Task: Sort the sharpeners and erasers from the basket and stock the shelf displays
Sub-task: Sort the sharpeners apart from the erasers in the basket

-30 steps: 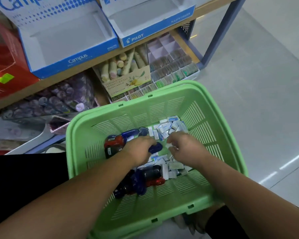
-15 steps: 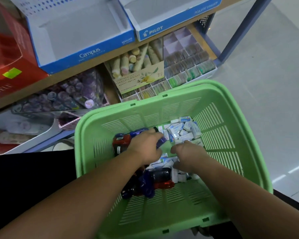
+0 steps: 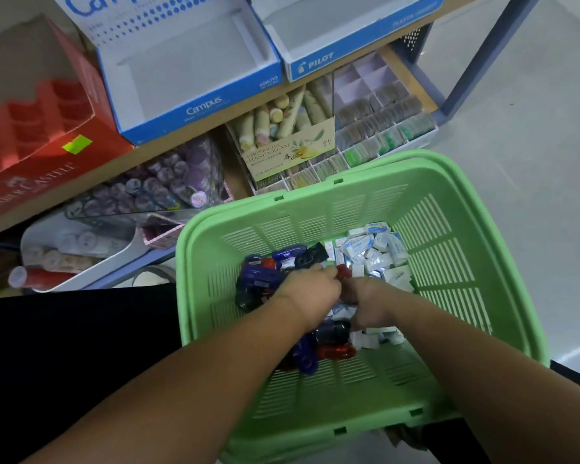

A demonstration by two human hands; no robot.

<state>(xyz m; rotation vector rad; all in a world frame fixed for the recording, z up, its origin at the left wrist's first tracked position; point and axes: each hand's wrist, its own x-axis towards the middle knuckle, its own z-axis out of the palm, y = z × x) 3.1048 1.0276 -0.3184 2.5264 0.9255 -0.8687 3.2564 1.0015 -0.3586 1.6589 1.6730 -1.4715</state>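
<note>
- Where both forearms reach into the slatted green plastic basket (image 3: 449, 269), the left hand (image 3: 310, 293) and right hand (image 3: 369, 304) meet knuckles-up over its floor, touching;
- the left fingers curl down into the pile; the right fingers are tucked beneath the palm; whether either grips anything, I cannot tell;
- glossy blue, red and black plastic sharpeners (image 3: 265, 276) lie heaped in the basket's left half, around the left hand;
- small white wrapped erasers (image 3: 375, 256) fill the far right corner;
- beyond, on the shelf, a blue-and-white cardboard Campus display box (image 3: 195, 72) stands beside a Pilot box (image 3: 342, 31).
</note>
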